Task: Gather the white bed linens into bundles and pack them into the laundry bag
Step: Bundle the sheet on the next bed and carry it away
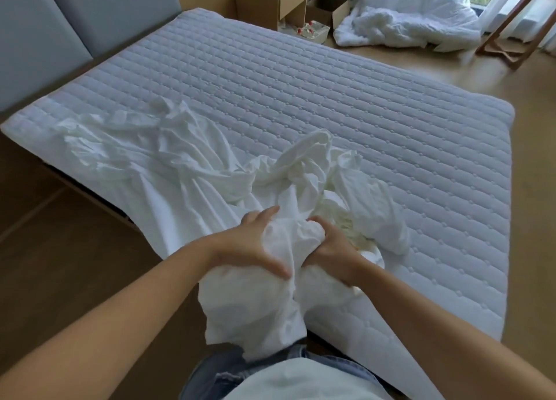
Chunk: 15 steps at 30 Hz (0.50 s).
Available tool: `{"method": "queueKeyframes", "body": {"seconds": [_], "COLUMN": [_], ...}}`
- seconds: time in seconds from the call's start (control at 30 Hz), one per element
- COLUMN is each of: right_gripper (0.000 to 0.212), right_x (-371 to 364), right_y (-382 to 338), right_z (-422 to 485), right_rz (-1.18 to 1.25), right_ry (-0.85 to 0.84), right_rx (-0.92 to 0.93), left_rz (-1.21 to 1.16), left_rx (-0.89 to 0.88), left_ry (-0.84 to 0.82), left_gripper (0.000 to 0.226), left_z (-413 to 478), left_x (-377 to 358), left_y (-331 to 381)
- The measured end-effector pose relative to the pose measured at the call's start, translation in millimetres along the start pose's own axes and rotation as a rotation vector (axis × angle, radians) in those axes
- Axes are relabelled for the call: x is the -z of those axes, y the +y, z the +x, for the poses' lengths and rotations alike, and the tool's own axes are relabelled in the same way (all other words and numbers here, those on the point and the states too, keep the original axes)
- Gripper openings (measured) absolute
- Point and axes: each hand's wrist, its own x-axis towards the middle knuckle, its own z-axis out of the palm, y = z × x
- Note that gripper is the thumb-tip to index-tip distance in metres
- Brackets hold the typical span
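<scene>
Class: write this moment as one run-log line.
stage: bundling white sheet on mattress | left hand: grips sheet | right hand: grips sheet | pending: bedding pile on floor | laundry bag: not in view

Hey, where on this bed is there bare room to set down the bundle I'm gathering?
The quilted mattress is bare from the crumpled sheet back to the headboard, and along its right side. The near-left corner is crowded: the sheet spreads there, gripped by the left hand and right hand. A duvet lies on the floor beyond.
</scene>
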Motion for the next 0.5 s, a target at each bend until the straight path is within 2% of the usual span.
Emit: {"method": "queueKeyframes", "body": {"seconds": [0.07, 0.1, 0.2, 0.27, 0.33, 0.37, 0.43, 0.5], "right_gripper": [0.054, 0.052, 0.045, 0.040, 0.038, 0.048, 0.079, 0.103], "right_x": [5, 7, 7, 4, -1, -3, -4, -7], "right_y": [-5, -7, -18, -21, -22, -21, -15, -4], "right_z": [6, 10, 13, 9, 3, -1, -10, -19], "right_rz": [0.082, 0.086, 0.044, 0.086, 0.183, 0.153, -0.174, -0.545], "right_ry": [-0.021, -0.031, -0.067, -0.042, 0.015, 0.061, 0.101, -0.047], "right_rx": [-0.085, -0.123, -0.206, -0.233, -0.245, -0.243, -0.134, -0.013], "left_rz": [0.453, 0.601, 0.744, 0.695, 0.640, 0.604, 0.482, 0.287], "left_rx": [-0.126, -0.209, -0.436, -0.483, -0.408, -0.351, -0.241, -0.135], "left_ry": [0.161, 0.234, 0.519, 0.594, 0.498, 0.432, 0.253, 0.040], "left_gripper": [0.132, 0.132, 0.123, 0.109, 0.095, 0.090, 0.083, 0.068], "left_z": [-5, -4, 16, 32, 40, 42, 44, 48], "left_x": [-20, -32, -51, -47, -40, -36, -23, -8], "left_y": [-2, -4, -20, -28, -25, -21, -16, -18]}}
